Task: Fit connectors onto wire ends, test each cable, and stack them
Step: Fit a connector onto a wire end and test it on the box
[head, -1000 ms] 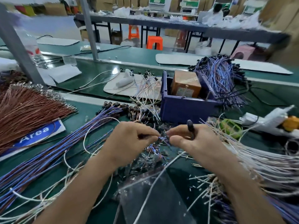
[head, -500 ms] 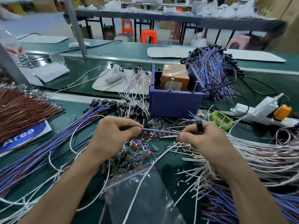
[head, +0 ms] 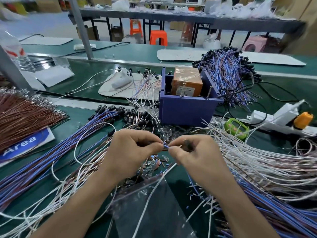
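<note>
In the head view, a blue wire end [head: 165, 146] is pinched between the fingertips of the left hand [head: 132, 152] and the right hand [head: 197, 155], above the loose connectors [head: 155, 163] on the table [head: 96, 73]. Many fitted cables [head: 68, 134] are stacked at left. The white wires [head: 257, 160] at right are judged not yet fitted. Room is tight: wire bundles crowd both sides, and the purple bin [head: 185, 109] stands just beyond.

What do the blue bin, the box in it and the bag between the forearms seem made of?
The blue bin looks like moulded plastic: matt, even colour, thick straight walls. The box inside it seems to be cardboard wrapped in glossy tape: brown with shiny wrinkles. The bag looks like thin clear plastic film; the green table shows through it.
</note>
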Tool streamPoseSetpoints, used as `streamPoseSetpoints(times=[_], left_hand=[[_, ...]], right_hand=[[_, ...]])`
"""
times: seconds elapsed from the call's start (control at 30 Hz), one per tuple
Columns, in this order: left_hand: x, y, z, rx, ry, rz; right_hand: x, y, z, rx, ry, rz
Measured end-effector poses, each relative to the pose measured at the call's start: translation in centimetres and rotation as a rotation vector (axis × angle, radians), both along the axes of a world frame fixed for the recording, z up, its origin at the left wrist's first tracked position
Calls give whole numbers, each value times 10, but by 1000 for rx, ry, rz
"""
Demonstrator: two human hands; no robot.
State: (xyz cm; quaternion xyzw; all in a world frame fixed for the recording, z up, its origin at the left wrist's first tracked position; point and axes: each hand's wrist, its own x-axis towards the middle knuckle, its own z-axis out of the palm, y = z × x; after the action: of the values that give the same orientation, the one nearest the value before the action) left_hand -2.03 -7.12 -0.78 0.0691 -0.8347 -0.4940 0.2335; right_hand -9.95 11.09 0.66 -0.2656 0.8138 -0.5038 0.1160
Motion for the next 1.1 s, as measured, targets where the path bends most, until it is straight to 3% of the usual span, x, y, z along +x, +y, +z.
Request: streamPoseSetpoints(times=[0.17, 0.4, 0.53, 0.63, 0.77, 0.93, 1.1], left_hand=[[-3, -5, 2, 290, 10, 10], [-4, -5, 7, 344, -58, -64], [-4, -16, 10, 495, -4, 101], [-1, -23, 6, 305, -30, 180], [-1, -5, 6, 1, -76, 102], [-19, 39, 15, 198, -71, 7], [-40, 62, 33, 562, -49, 44]], right_hand=[[-1, -2, 1, -157, -319, -38], [2, -4, 2, -170, -445, 53], [-7, 2, 4, -272, -520, -38], [-9, 7, 5, -322, -548, -53], [-5, 1, 2, -336, -526, -94], [-6, 0, 5, -476, -438, -117], [-9, 3, 8, -468, -367, -146]])
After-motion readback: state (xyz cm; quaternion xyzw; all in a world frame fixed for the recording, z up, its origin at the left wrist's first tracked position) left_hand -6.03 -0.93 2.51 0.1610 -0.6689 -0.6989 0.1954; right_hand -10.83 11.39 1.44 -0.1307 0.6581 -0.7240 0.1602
